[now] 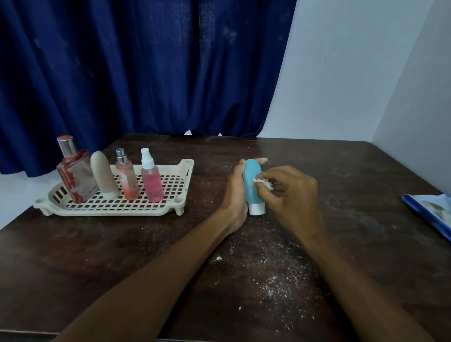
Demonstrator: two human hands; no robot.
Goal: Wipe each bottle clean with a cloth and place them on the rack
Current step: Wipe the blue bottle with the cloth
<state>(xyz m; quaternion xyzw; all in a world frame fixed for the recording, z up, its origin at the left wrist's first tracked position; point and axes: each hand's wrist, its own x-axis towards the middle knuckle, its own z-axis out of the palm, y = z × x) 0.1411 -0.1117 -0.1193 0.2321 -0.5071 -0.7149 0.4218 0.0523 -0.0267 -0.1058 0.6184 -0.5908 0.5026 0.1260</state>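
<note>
A teal bottle (251, 181) with a white cap stands cap-down on the dark table, gripped from behind and the left by my left hand (234, 196). My right hand (290, 194) pinches a small white cloth wad (264, 182) against the bottle's right side. At the left sits a cream perforated rack (117, 204) holding several bottles: a square red-patterned perfume bottle (76, 174), a beige tube (103, 176), a slim orange spray bottle (127, 179) and a pink spray bottle (152, 180).
White crumbs and dust (275, 279) litter the dark wooden table (93, 254) in front of me. A blue and white packet (438, 218) lies at the right edge. A blue curtain (137, 66) hangs behind, with a white wall to the right.
</note>
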